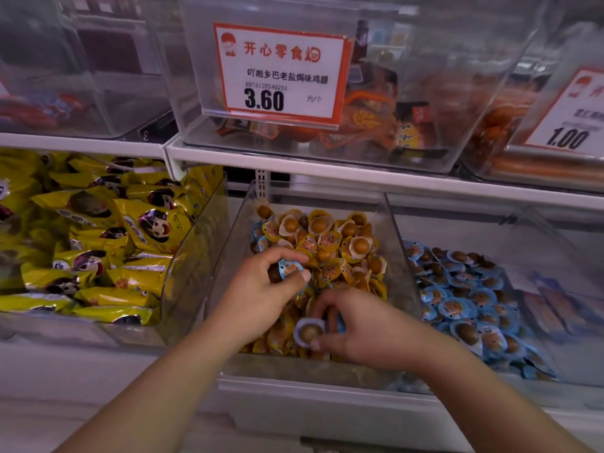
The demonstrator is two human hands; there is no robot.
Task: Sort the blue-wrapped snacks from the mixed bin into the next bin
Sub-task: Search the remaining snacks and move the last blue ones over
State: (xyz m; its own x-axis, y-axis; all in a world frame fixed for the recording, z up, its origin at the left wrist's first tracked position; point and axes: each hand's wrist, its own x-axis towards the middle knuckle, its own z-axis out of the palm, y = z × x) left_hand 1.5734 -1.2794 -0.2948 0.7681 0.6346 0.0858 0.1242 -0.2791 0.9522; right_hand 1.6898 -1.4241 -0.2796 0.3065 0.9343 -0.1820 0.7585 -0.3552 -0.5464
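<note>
Over mixed bin [397, 256], blue snack [289, 267] in L grip [261, 286], another [309, 331] in R grip [356, 328]

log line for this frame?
left hand: holds blue snack | right hand: holds blue snack | both over mixed bin | next bin: blue

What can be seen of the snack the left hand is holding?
The blue-wrapped snack is a small round cup with a blue rim and a printed cartoon lid that looks like foil or plastic, facing up and tilted. The left hand pinches it between thumb and fingers, with a dark round piece showing beside it in the grip. It is held just above the yellow-wrapped snacks in the mixed bin.
</note>
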